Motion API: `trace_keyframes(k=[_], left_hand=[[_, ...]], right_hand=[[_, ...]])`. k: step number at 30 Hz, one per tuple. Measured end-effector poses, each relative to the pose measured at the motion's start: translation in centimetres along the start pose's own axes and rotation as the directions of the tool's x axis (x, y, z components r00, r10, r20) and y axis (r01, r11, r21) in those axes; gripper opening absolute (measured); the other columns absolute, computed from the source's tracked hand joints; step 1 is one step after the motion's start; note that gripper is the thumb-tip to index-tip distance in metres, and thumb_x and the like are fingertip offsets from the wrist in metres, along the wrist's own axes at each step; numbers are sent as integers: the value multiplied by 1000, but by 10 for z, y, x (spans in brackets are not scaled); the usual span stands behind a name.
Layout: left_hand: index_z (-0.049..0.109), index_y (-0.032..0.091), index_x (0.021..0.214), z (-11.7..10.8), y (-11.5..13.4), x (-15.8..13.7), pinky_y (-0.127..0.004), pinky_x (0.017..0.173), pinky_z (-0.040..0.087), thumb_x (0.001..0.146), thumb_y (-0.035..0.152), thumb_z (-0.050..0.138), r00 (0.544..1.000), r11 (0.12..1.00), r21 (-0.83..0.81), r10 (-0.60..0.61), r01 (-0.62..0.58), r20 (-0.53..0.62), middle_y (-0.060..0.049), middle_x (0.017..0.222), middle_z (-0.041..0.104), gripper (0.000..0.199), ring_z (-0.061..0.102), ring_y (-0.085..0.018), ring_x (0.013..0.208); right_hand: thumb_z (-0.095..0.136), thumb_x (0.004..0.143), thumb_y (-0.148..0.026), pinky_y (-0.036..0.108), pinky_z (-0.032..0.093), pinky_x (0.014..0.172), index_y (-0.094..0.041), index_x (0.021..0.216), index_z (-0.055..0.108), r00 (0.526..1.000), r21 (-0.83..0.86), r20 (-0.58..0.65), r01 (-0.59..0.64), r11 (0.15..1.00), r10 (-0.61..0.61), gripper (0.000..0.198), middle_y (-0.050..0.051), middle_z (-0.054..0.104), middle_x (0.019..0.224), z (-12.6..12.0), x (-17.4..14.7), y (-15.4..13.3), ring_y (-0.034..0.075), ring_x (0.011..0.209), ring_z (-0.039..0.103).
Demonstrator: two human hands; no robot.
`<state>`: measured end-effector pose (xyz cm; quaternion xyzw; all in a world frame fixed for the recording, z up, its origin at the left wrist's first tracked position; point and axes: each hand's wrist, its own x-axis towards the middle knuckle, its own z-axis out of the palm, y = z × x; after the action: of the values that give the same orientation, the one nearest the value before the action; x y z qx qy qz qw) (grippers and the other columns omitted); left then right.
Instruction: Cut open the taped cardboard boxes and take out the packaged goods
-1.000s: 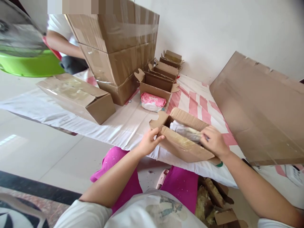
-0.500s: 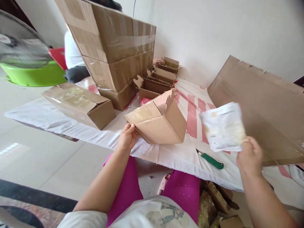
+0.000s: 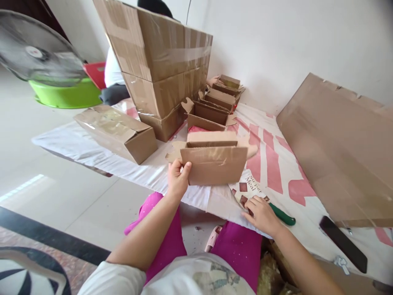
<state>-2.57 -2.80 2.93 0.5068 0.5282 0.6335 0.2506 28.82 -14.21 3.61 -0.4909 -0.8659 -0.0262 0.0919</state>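
My left hand (image 3: 178,177) is closed on the left end of a small open cardboard box (image 3: 216,166), thumb on its near side. The box stands upright near the table's front edge, flaps spread out. A white packet (image 3: 250,186) with brown squares and the words "Super Meal" lies to the right of the box. My right hand (image 3: 260,213) is on the packet's near edge, fingers curled over it, hiding part of it. A green-handled knife (image 3: 283,214) lies just beyond that hand, its blade out of sight.
Taped cartons (image 3: 166,61) are stacked at the back left, with a closed box (image 3: 118,131) before them. Several open boxes (image 3: 210,116) line up behind mine, a co-worker's hand (image 3: 212,80) at the far one. A large cardboard sheet (image 3: 334,155) and a phone (image 3: 344,243) are right.
My right hand has brought the packet down and left onto the table, and its printed side now shows. The box in my left hand has turned from tilted to upright.
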Motion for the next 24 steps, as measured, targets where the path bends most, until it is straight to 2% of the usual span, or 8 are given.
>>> trace_keyframes(k=[3,7,10,13,16,18,21,24], left_hand=[[48,21,64,3,11,-3,-35,83,44,80,46,60,999,991,127,35,-39,31,-3,76,49,32,49,-22,86],[37,22,58,8,22,-1,-36,82,43,79,44,61,999,983,183,22,-26,24,-3,77,45,39,48,-24,91],[33,23,57,11,28,2,-35,80,43,79,42,62,999,974,226,-19,12,26,-2,73,42,41,47,-24,90],[30,23,56,11,32,3,-35,79,43,79,40,63,997,959,280,-66,50,47,-2,68,39,43,45,-26,90],[30,24,57,9,35,3,-37,82,42,79,39,63,994,946,317,-89,63,67,-2,67,38,43,44,-27,93],[29,24,57,8,35,4,-38,83,41,80,40,63,994,943,329,-80,52,73,-2,67,38,44,43,-28,94],[29,24,56,7,33,4,-39,81,40,79,42,64,995,944,328,-59,29,81,-2,65,37,45,42,-28,91],[28,24,54,7,31,4,-38,77,39,78,43,64,997,957,290,-21,-3,77,-2,63,36,47,41,-27,86]], right_hand=[[64,87,-31,33,45,71,-21,79,58,1000,126,-16,-21,992,23,14,2,63,76,-8,9,-6,19,77,56],[55,92,-24,34,49,72,-22,92,60,974,195,-217,-23,981,66,6,3,63,77,-29,31,-14,19,77,58],[54,92,-23,37,52,76,-22,108,59,930,192,-357,-18,981,87,17,5,63,86,-39,52,-21,20,82,60],[54,92,-20,39,53,81,-21,114,59,890,85,-456,14,996,27,23,8,63,97,-43,72,-26,22,88,60],[55,91,-17,40,52,83,-19,110,62,868,-48,-493,35,998,-54,21,10,61,96,-43,89,-29,23,90,57],[55,91,-18,40,51,83,-18,110,63,865,-85,-498,24,996,-63,21,9,61,95,-42,97,-31,23,89,56],[54,91,-20,40,50,84,-20,108,64,865,-41,-502,-20,999,-3,19,9,62,96,-39,104,-36,24,90,57],[53,92,-24,38,50,80,-21,100,64,851,71,-511,-94,993,117,14,8,64,90,-33,108,-41,22,86,59]])
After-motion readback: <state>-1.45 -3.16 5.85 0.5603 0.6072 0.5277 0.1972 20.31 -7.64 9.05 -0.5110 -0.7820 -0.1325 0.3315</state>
